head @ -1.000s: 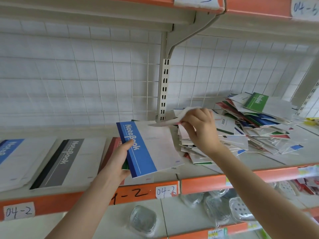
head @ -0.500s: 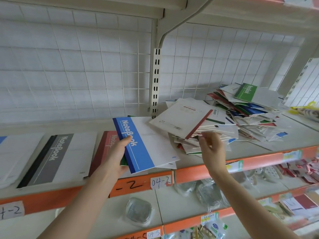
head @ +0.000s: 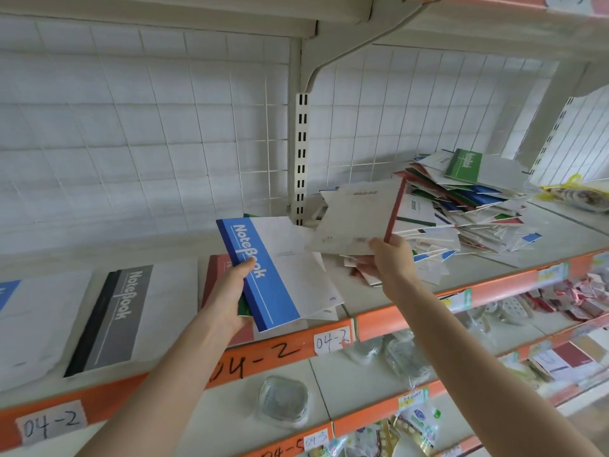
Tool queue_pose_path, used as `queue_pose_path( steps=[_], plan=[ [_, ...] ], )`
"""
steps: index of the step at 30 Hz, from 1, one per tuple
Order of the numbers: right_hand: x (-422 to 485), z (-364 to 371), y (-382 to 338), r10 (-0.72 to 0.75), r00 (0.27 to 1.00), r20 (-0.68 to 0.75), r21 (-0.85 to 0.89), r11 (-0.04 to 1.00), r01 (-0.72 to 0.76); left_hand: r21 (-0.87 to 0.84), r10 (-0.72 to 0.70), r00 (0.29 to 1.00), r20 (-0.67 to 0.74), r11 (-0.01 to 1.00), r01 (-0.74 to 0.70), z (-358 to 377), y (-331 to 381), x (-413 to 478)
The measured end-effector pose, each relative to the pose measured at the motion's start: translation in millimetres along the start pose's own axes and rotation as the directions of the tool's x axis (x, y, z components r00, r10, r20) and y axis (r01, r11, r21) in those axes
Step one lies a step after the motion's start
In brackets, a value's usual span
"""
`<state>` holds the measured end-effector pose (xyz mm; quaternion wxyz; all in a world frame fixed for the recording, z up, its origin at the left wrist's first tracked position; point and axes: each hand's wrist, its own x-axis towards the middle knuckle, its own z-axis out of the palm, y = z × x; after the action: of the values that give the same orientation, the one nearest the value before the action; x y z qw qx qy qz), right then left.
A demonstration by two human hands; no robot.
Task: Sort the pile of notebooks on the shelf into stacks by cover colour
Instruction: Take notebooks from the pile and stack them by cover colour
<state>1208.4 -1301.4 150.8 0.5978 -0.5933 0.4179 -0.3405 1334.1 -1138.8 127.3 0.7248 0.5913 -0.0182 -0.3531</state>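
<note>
**Both hands hold notebooks over the shelf**

At the centre of the frame the left hand (head: 230, 298) has its fingers clasped on a blue notebook (head: 273, 275), thumb over the spine edge, and a green cover peeks out beneath it. Just to its right, the right hand (head: 392, 262) pinches a red-spined notebook (head: 359, 222) by its lower corner. The notebook is tilted, back cover up, and lifted off the shelf (head: 372, 323). The unsorted pile (head: 478, 212) sprawls at centre right, with a green notebook (head: 463, 164) on top. Sorted stacks line the left — a blue stack (head: 10, 291) at the frame edge, a grey-black stack (head: 115, 318), then a red stack (head: 217, 268) partly behind the left hand.

Two hands (head: 227, 301) (head: 393, 262), one pile of notebooks (head: 478, 206)
</note>
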Motion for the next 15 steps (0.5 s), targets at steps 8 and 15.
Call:
queue_pose_path(
  steps=[8,15],
  plan=[
    [-56,29,-18,-0.627,0.661,0.412,-0.616,0.343,0.709,-0.050,0.018,1.000,-0.008,0.999,-0.018,-22,10,1],
    [-79,69,21,-0.372,0.537,0.757,-0.456,0.287,0.842,-0.159,0.036,0.999,0.007,0.987,-0.034,-21,6,-4]
  ],
)
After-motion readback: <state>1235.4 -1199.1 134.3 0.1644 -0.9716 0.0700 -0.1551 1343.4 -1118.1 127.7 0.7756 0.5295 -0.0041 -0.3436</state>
